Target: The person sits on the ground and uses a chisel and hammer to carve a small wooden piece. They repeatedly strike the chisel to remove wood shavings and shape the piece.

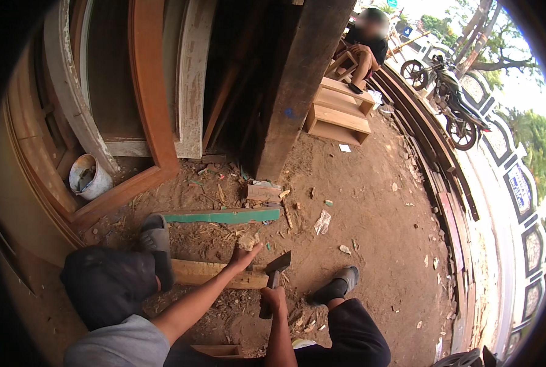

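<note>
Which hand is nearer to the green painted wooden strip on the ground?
Left. The left hand is just below the green strip, gripping a wood piece. The right hand, holding the hatchet, is lower.

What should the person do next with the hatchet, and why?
Probably bring the hatchet down onto the small wood piece. The left hand holds that piece upright on the plank, and the right hand grips the hatchet's handle with the blade raised just beside it. Fingers are close, so a gentle chop.

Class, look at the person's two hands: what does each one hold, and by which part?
The right hand grips a dark-bladed hatchet by its handle's lower end. The left hand holds a small pale wood chunk upright on the pale wooden plank.
</note>
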A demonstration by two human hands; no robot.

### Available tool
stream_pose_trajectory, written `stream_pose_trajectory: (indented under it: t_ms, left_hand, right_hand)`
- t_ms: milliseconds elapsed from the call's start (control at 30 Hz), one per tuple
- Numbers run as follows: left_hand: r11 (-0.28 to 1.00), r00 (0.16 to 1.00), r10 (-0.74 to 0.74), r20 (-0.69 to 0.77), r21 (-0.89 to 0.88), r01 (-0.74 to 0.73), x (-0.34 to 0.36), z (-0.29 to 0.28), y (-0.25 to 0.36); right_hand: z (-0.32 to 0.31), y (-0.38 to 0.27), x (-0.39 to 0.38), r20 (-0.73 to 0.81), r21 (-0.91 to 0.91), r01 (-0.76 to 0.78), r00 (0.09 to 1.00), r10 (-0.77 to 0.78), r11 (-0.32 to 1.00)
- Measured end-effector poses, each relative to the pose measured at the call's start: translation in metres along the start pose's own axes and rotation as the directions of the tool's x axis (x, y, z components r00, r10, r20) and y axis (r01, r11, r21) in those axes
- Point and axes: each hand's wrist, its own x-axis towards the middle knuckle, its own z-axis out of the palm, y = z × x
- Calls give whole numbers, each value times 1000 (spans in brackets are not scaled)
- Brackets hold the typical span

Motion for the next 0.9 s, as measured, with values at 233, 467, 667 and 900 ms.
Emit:
stream_pose_trajectory:
  t_ms: [233,467,667,900]
  left_hand:
    - [966,960,-249,131,109,236,-2,-10,11]
    - [963,953,-260,156,-30,268,30,-15,1]
    - [937,937,-332,111,154,314,49,-23,-10]
    - [959,999,-27,-24,-281,19,75,-14,83]
  right_hand:
    - [3,11,8,-59,-71,13,998,-17,997]
    - [5,13,12,-6,20,58,998,-58,998]
    - [-2,21,18,-76,-94,75,994,-82,993]
    - [3,12,10,-46,-114,137,989,-143,984]
